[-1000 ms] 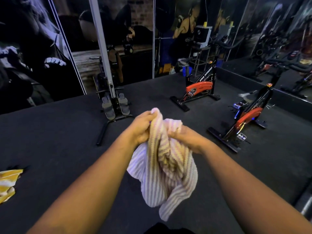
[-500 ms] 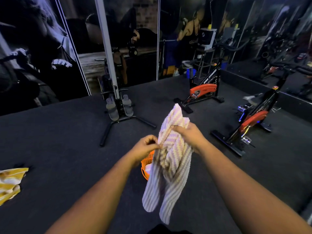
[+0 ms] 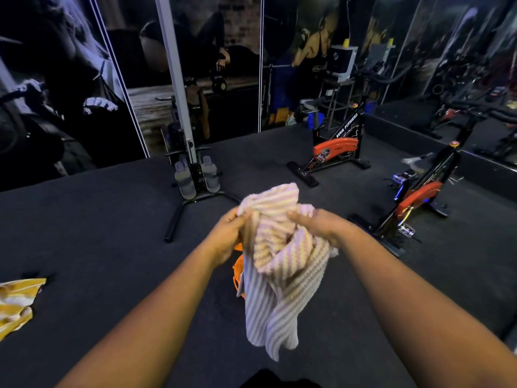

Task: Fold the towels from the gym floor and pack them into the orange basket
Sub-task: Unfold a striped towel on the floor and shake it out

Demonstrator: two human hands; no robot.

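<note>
Towel: striped pink-and-cream towel is held bunched in the air above the dark gym floor, its lower end hanging loose.
Left hand: left hand is clenched on the towel's left edge, near the top.
Right hand: right hand is closed around a gathered fold on the towel's right side.
Basket: orange basket is seen only as a sliver behind the towel, below the left hand.
Second towel: yellow striped towel is lying crumpled on the floor at far left.
Surroundings: two exercise bikes are parked ahead and to the right.
</note>
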